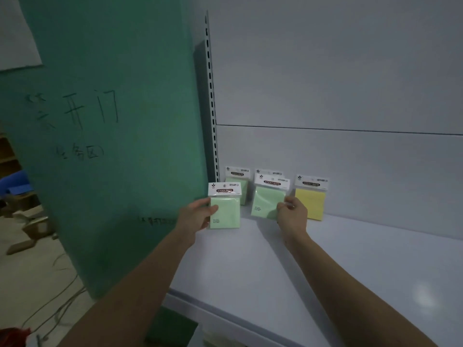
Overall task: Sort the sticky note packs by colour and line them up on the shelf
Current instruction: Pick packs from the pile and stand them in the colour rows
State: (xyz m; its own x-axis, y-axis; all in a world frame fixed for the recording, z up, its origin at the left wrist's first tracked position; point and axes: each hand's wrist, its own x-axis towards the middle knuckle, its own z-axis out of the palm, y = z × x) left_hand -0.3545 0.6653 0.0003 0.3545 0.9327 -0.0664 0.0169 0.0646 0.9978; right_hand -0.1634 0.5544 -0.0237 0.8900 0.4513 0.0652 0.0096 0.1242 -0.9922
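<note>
A: Where are the packs rn?

B: Centre of frame, on the white shelf board (350, 259). Left hand (198, 216) has its fingers (211, 210) clamped on a pale green sticky note pack in clear film w/ a white header card (226, 209), held up just above the shelf front. Right hand (292, 214) pinches the lower right corner of a second green pack (268, 201), tilted, leaning back twd the rear panel.

A: Others?

B: A third green pack (238, 180) stands at the back, partly hidden behind the left-hand one, close to the slotted metal upright (211, 101). Another header card peeks out behind the second pack; colour of that one, can't tell. A yellow sticky note pack w/ same header (310, 199) stands just right of the right hand.

A: Risks?

B: Imo the right hand is v. near the yellow pack, so a sideways nudge could tip it. The packs lean on the panel, not much holding them; pushing the tilted green one back hard could knock over the one behind it. Also the left pack could bump the third green one going in, and the row ends up crooked.
</note>
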